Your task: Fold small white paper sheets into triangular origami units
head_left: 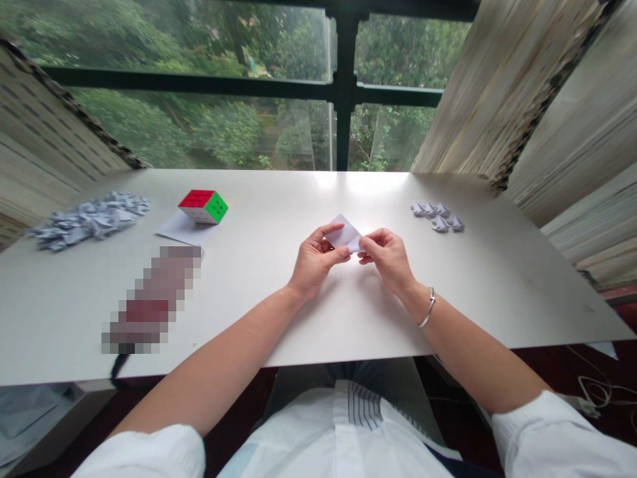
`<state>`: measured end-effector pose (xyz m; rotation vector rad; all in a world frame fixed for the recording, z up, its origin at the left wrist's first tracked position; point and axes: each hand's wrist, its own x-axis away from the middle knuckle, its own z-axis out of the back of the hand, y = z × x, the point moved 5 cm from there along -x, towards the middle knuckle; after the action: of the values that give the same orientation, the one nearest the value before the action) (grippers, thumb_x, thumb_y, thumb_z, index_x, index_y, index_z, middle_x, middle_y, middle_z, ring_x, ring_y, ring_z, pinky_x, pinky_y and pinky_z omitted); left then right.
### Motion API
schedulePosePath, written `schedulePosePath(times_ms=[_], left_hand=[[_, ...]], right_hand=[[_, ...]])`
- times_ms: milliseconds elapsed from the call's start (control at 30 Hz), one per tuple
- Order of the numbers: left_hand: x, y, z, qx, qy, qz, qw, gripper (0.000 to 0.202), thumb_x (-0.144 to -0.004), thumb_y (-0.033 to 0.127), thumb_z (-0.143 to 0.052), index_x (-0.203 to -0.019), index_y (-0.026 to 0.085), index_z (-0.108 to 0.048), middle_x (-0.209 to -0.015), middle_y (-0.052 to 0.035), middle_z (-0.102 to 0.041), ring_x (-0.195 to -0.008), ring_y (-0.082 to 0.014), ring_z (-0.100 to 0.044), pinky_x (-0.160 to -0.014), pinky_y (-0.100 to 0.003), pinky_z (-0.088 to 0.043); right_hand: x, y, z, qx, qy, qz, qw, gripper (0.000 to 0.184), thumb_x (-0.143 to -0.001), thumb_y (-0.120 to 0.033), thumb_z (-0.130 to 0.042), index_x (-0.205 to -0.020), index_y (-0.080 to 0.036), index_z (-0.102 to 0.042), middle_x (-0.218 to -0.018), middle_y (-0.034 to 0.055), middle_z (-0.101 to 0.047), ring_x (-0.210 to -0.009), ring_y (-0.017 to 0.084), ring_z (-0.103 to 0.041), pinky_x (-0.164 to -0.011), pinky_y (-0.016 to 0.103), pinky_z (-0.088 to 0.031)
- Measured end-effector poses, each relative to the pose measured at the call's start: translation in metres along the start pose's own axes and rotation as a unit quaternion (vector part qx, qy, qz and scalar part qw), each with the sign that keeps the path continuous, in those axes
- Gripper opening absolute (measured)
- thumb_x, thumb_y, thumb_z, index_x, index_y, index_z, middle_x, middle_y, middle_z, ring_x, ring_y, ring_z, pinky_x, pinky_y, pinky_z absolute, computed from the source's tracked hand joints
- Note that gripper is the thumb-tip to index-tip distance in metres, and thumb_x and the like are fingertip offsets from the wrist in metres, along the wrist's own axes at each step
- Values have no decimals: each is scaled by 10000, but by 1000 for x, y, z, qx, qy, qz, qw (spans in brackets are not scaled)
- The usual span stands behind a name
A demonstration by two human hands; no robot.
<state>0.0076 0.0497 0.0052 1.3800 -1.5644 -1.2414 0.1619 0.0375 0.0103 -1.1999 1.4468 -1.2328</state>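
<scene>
A small white folded paper piece (345, 234) is pinched between both my hands above the middle of the white table (279, 305). My left hand (316, 259) grips its left side with thumb and fingers closed. On its right side my right hand (387, 257) is closed too, with a silver bangle on the wrist. The paper shows a pointed triangular fold sticking up between the fingertips.
A heap of folded paper pieces (89, 219) lies at the far left. A puzzle cube (204, 206) stands on a white sheet (182, 231). A few folded pieces (438, 217) lie at the right. A blurred-out object (152, 299) lies at front left. Blinds flank the window.
</scene>
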Motion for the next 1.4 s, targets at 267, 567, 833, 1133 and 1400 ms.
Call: schedulePosePath(times_ms=[267, 567, 833, 1133, 1400], left_hand=[[1, 1, 0, -4, 18, 24, 1000, 539, -636, 198, -818, -1145, 174, -643, -825, -12, -695, -756, -130, -643, -740, -294, -571], [2, 5, -2, -27, 17, 17, 999, 501, -640, 155, -788, -1124, 164, -658, -790, -1, -689, -695, -114, -627, -736, -293, -565], [0, 6, -1, -3, 4, 16, 1000, 621, -654, 146, -776, -1242, 173, -579, -728, 12, -681, -708, -130, -662, -790, -322, -569], [0, 3, 1, 66, 11, 50, 996, 915, -651, 87, -758, -1439, 244, -319, -882, -16, -732, -809, -161, -714, -840, -354, -548], [2, -7, 0, 2, -23, 115, 993, 304, -662, 340, -845, -838, 114, -743, -749, -70, -708, -693, -153, -651, -687, -298, -530]], right_hand=[[0, 2, -1, 4, -4, -18, 1000, 245, -687, -309, -744, -822, -175, -589, -697, -31, -639, -584, 121, -659, -530, 231, -524], [2, 3, -5, 11, -79, -69, 994, 287, -705, -415, -769, -780, -165, -650, -705, 7, -677, -637, 136, -673, -531, 216, -501], [0, 1, -3, -13, -64, -44, 997, 351, -649, -458, -821, -766, -173, -654, -690, -7, -667, -617, 132, -658, -534, 223, -499], [-1, -1, 1, -30, -37, -21, 999, 359, -630, -466, -828, -764, -175, -666, -684, -12, -660, -605, 119, -633, -528, 220, -499], [1, -1, -4, -3, -71, -31, 997, 373, -652, -491, -813, -782, -176, -663, -693, -2, -671, -628, 132, -650, -551, 235, -517]])
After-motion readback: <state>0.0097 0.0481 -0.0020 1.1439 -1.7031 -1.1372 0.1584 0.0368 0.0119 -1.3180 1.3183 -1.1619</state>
